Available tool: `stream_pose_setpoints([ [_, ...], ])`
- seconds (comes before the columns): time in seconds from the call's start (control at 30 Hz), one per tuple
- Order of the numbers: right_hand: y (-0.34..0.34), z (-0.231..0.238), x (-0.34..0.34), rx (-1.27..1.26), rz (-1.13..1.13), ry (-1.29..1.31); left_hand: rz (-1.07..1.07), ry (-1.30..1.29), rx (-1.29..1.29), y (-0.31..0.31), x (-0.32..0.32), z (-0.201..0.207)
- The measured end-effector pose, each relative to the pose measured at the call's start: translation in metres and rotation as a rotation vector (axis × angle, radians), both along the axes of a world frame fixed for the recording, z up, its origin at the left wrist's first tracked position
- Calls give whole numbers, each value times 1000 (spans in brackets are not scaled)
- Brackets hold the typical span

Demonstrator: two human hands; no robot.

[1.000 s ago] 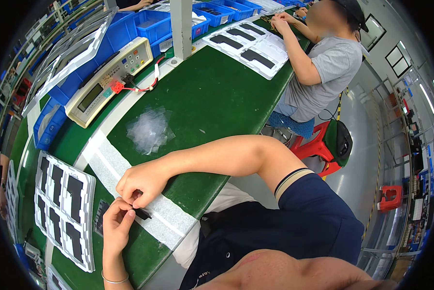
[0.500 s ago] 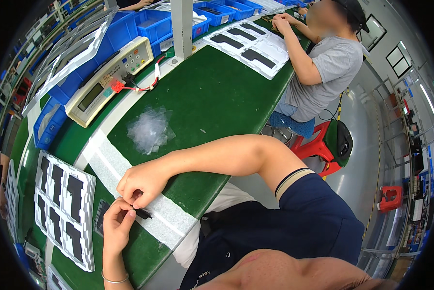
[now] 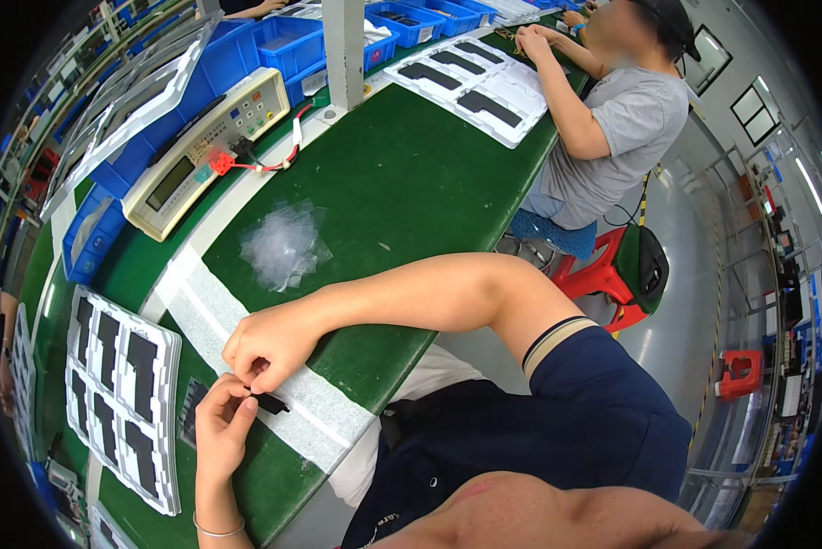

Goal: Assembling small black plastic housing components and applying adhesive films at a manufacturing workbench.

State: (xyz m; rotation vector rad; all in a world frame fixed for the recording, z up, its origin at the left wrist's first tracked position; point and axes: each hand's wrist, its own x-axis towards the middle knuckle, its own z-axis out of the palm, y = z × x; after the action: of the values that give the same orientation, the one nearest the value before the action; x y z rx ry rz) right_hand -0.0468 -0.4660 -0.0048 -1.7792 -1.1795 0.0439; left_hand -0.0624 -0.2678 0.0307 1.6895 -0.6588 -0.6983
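Note:
A small flat black piece (image 3: 273, 403) lies low over a pale textured mat strip (image 3: 211, 322) on the green bench. My left hand (image 3: 221, 419) pinches its far-left end between thumb and fingers. Just above, my right hand (image 3: 274, 348) is closed with bent fingertips at that same end, close against the left fingers. What exactly the right fingertips grip is partly hidden. Beside my left wrist lies a dark patterned strip (image 3: 191, 409). A white tray (image 3: 172, 384) with several black L-shaped pieces (image 3: 141, 377) stands to the left.
Clear film sheets (image 3: 286, 245) lie piled beyond my right forearm. A beige meter (image 3: 205, 156) with red leads stands at the back, near blue bins (image 3: 289, 46) and a white post (image 3: 346, 59). A co-worker (image 3: 612, 128) sits at far right by another tray (image 3: 513, 135).
The black piece's free end has shifted very slightly. Both hands stay in nearly the same place and pose.

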Motion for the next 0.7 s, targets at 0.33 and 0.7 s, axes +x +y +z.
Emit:
stream_pose_setpoints([
  [0.33, 3, 0, -2, 28, 11, -1, 0, -36, 16, 0, 0, -1],
  [0.7, 3, -1, -3, 18, 9, -6, -6, -53, 44, 0, 0, 0],
])
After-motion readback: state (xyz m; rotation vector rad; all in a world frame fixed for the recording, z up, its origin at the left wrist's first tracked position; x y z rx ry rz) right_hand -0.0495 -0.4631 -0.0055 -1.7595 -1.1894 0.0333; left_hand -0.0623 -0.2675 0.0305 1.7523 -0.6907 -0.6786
